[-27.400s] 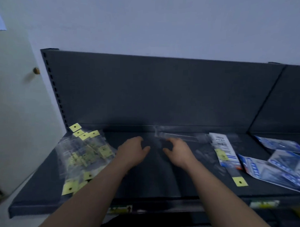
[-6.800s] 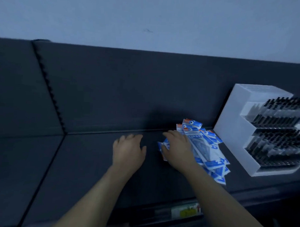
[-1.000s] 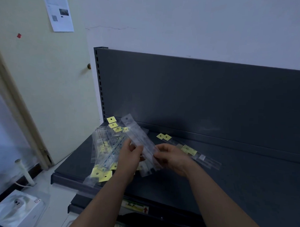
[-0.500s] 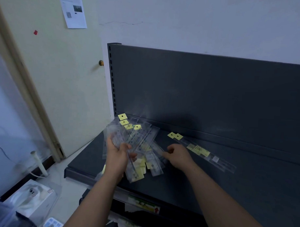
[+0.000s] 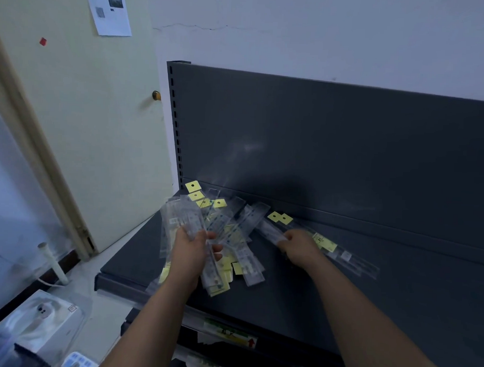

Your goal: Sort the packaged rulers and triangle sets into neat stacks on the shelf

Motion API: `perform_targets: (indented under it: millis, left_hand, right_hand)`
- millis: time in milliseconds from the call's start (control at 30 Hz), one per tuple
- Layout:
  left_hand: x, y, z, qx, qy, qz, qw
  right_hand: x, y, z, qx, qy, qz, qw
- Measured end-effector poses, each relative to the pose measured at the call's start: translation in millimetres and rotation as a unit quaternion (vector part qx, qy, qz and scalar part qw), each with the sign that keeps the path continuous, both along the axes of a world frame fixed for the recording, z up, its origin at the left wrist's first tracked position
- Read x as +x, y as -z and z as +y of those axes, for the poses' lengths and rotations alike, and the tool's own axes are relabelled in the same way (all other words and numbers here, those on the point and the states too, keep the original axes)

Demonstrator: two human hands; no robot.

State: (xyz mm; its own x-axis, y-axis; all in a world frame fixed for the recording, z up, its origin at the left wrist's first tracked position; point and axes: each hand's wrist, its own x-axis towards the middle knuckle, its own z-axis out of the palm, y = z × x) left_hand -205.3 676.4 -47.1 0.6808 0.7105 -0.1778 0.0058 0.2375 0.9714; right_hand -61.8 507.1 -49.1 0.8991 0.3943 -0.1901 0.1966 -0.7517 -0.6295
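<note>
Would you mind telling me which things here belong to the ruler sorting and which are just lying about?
Job: left hand gripping a ruler bundle; loose ruler pile; right hand on the long ruler packs; shelf.
Lying about: paper notice on the door; door knob; boxed white device on the floor; shelf-edge label.

We see a dim, bluish-grey picture under soft light from above, with a pale sheen on the dark back panel (image 5: 247,149), a deep shadow low on it, blurred clear packets (image 5: 184,222), and wide-angle bowing of the door frame (image 5: 40,154) at the left edge.
</note>
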Motion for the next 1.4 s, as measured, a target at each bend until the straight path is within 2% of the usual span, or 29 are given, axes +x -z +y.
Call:
perform_targets:
  millis: [167,200,267,333,367,400,500,600,733,833,967,1000,1100,1133,1233,1400]
  left_hand:
    - [7,0,-4,-0.008,0.009,0.011,1.0]
    - [8,0,-4,-0.01,0.009,0.011,1.0]
    - [8,-1,-5,-0.011,0.006,0.009,1.0]
    - [7,-2,-5,-0.011,0.0,0.006,1.0]
    - [6,-2,-5,-0.012,-0.004,0.004,1.0]
    - [5,-2,-5,-0.014,-0.007,0.002,1.0]
    - [0,-3,-5,-0.017,-0.012,-0.001,1.0]
    - [-7,-4,-4,-0.013,-0.016,0.002,1.0]
    - [-16,-3,1,-0.008,-0.015,0.014,1.0]
    - [-17,1,3,-0.016,-0.016,0.022,0.999]
    - [-13,2,-7,-0.008,-0.003,0.016,1.0]
    - [-12,2,-11,-0.004,0.003,0.013,1.0]
    - [-10,2,-23,-0.002,0.018,0.004,1.0]
    - [-10,1,-26,0.001,0.022,0.001,1.0]
    - [-7,-2,-33,0.02,0.025,0.005,0.999]
    - [-4,-10,-44,0.021,0.012,0.008,1.0]
  right_hand:
    - [8,3,-17,0.091,0.098,0.024,0.991]
    - [8,2,-20,0.086,0.114,0.014,0.99]
    - [5,1,-23,0.006,0.109,-0.064,0.992]
    - [-4,-4,-20,-0.053,0.079,-0.15,0.984]
    - [-9,-6,-15,-0.056,0.048,-0.164,0.984]
    - [-14,-8,-8,-0.05,0.006,-0.147,0.988]
    - [-38,-8,16,-0.037,-0.094,-0.02,0.995]
    - [-53,-3,31,-0.09,-0.127,-0.04,0.987]
    - [-43,-4,24,-0.042,-0.106,0.014,0.993]
    - [-32,-11,6,0.01,-0.065,0.022,0.998]
    - [-24,-17,-18,-0.011,-0.108,0.021,0.994]
    - [-21,-16,-23,-0.023,-0.103,0.009,0.994]
    - [-14,-10,-34,-0.099,-0.03,-0.105,0.989]
    - [-12,-7,-37,-0.116,-0.005,-0.114,0.987]
    - [-11,0,-38,-0.145,0.034,-0.071,0.986]
    - [-1,-4,-34,-0.119,0.046,0.04,0.991]
